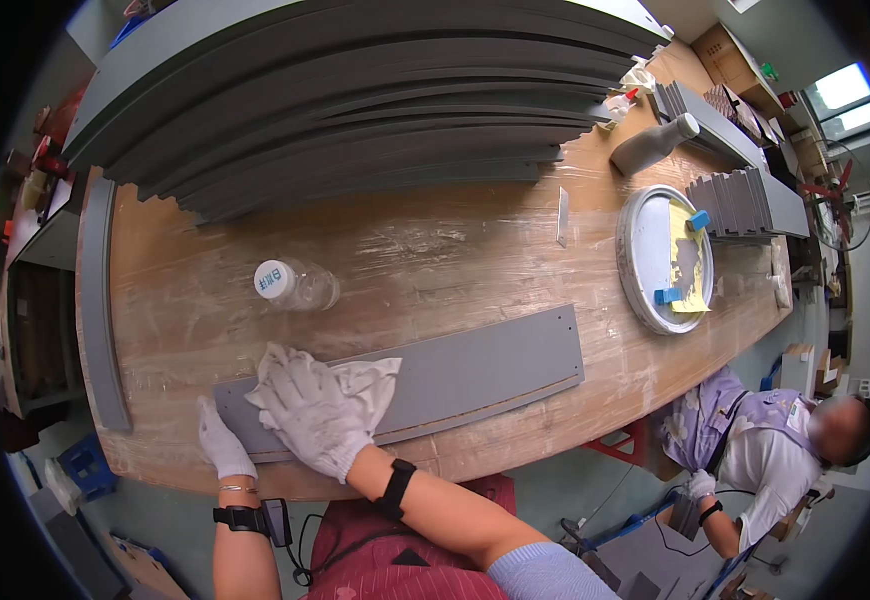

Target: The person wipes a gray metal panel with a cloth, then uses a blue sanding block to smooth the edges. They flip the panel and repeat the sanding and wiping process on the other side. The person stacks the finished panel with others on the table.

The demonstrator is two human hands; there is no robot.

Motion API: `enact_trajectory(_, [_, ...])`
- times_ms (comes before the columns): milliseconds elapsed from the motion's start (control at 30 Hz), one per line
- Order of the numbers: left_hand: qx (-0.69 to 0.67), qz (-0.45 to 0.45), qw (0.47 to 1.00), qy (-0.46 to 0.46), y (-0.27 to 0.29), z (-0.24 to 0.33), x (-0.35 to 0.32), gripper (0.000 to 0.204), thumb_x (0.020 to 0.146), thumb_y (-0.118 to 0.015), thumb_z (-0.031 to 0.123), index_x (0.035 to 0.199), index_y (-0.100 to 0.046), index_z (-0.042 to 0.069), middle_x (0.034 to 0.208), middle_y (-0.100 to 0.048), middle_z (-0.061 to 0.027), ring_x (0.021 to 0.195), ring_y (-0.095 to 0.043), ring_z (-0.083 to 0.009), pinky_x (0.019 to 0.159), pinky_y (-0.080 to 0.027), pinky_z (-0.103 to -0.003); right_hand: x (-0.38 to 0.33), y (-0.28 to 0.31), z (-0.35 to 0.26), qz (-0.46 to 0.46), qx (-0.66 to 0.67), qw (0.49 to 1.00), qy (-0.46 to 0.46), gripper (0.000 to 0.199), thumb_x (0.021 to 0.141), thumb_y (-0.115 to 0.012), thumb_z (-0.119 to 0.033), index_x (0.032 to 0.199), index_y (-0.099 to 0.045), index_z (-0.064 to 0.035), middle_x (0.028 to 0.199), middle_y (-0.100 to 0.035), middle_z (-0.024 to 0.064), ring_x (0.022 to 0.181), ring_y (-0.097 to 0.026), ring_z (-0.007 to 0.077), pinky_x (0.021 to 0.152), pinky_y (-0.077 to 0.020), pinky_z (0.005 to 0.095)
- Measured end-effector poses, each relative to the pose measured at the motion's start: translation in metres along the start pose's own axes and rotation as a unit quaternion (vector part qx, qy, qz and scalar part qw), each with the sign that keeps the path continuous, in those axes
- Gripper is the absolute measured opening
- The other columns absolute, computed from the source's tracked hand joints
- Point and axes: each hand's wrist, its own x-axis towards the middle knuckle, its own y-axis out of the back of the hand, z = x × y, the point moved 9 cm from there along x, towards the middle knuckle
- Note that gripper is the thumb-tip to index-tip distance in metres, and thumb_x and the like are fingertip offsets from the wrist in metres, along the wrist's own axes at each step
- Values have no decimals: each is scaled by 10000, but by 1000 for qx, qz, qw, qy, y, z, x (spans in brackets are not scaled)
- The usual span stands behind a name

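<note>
A long grey board [485, 365] lies near the front edge of the table, with small holes at its right end and a narrow brownish line along its near side. My right hand [310, 410], in a white glove, presses a white cloth [370, 382] onto the board's left part; cloth shows on both sides of the fingers. My left hand [223, 442], also gloved, holds the board at its left end, its fingers along the edge.
Stacked grey boards [355, 110] fill the far side. A clear jar [305, 287] lies beyond my right hand. To the right are a round lid [637, 285] with yellow sandpaper and blue blocks, a grey bottle [645, 148] and a metal strip [563, 217]. Another person [755, 450] sits at right.
</note>
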Motion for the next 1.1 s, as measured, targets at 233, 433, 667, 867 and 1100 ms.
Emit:
enact_trajectory(233, [63, 16, 996, -59, -12, 31, -26, 554, 1032, -608, 335, 1346, -572, -120, 1324, -655, -158, 1177, -602, -220, 1044, -439, -318, -31, 36, 50, -35, -14, 995, -91, 373, 791, -696, -254, 1150, -690, -154, 1215, -586, 104, 1206, -539, 310, 881, -483, 416])
enact_trajectory(433, [97, 14, 993, -71, -15, 31, -22, 576, 1036, -595, 370, 1336, -580, -122, 1319, -658, -166, 1172, -608, -229, 1046, -436, -320, -211, 225, 285, 185, -279, 846, -414, 279, 885, -701, -188, 1158, -758, -192, 1223, -682, 138, 1125, -632, 349, 968, -513, 453])
enact_trajectory(667, [156, 29, 984, -79, -17, 42, -29, 633, 1032, -591, 419, 1343, -566, -132, 1314, -657, -172, 1164, -607, -233, 1043, -438, -324, -157, 235, 284, -50, -267, 892, -361, 371, 843, -725, -154, 1204, -706, -238, 1181, -676, 88, 1047, -633, 353, 904, -527, 458])
enact_trajectory(867, [140, 33, 987, -74, -17, 39, -30, 648, 1034, -579, 438, 1345, -569, -130, 1308, -660, -177, 1152, -609, -234, 1032, -441, -331, -164, 223, 279, -47, -290, 903, -314, 309, 825, -704, -146, 1107, -756, -260, 1174, -699, 60, 995, -653, 341, 839, -534, 467])
enact_trajectory(1100, [178, 50, 979, -92, -13, 38, -26, 628, 1033, -573, 441, 1321, -600, -115, 1268, -685, -177, 1118, -626, -235, 1019, -449, -329, -149, 227, 275, -57, -278, 916, -283, 288, 803, -702, -138, 1066, -756, -240, 1184, -699, 51, 954, -660, 340, 788, -534, 454])
